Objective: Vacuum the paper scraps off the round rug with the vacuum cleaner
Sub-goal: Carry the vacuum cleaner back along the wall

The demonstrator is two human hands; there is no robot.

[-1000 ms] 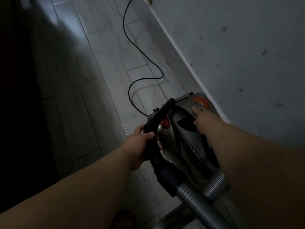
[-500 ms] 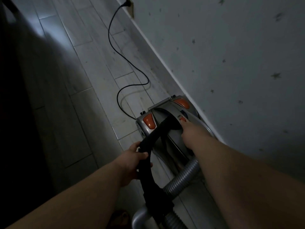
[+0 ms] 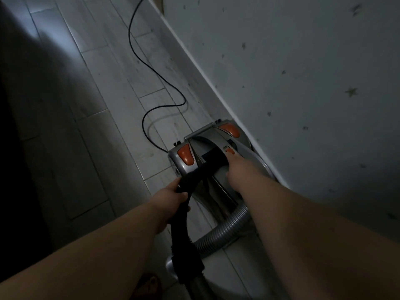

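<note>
Dim plank floor (image 3: 108,105), cord (image 3: 184,101) toward twelve o'clock: my left hand (image 3: 173,198) grips the hose handle (image 3: 188,180), my empty right hand (image 3: 237,169) touches the vacuum cleaner (image 3: 205,135) switch (image 3: 229,150); rug unseen, nothing vacuumed yet.

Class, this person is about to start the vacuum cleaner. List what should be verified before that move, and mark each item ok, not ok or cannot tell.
1. Left hand grips the black hose handle: ok.
2. Right hand has a fingertip at the small orange button on the vacuum cleaner: ok.
3. Power cord plugged in: cannot tell, its far end leaves the top edge.
4. Cord slack away from the feet: ok, it loops on the floor beyond the vacuum cleaner.
5. Grey hose free of kinks: ok, it curves smoothly.
6. Round rug and paper scraps within reach: cannot tell, neither is in view.
</note>
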